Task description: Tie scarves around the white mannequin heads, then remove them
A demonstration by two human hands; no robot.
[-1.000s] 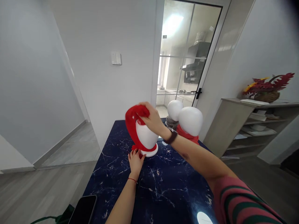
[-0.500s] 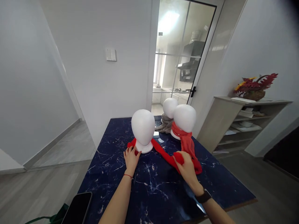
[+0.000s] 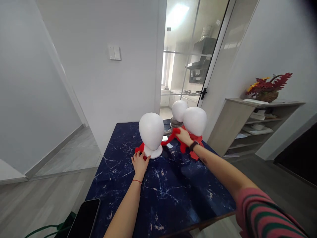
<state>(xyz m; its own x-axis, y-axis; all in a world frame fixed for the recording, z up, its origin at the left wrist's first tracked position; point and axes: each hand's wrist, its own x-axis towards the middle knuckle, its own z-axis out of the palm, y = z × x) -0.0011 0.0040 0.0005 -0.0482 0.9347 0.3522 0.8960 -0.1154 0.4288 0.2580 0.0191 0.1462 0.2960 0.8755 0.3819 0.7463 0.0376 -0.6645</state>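
Observation:
A white foam mannequin head (image 3: 151, 132) stands on the dark blue marbled table (image 3: 170, 195). A red scarf (image 3: 167, 140) runs round its base. My left hand (image 3: 139, 162) presses the scarf's left end against the base, fingers closed on it. My right hand (image 3: 183, 136) grips the scarf's other end, lifted to the right of the head. Behind stand a second white head (image 3: 195, 121) wearing a red scarf and a third head (image 3: 179, 110) with a grey scarf.
A black phone (image 3: 85, 221) lies at the table's near left corner. A wooden shelf unit (image 3: 257, 127) with a basket of red leaves (image 3: 268, 88) stands to the right. A glass door (image 3: 190, 62) is behind the table, and a green cord (image 3: 49, 228) is at lower left.
My right hand took the scarf off the top of the head, swung it down to the right over the table, then carried it up and back beside the head. My left hand stayed at the base.

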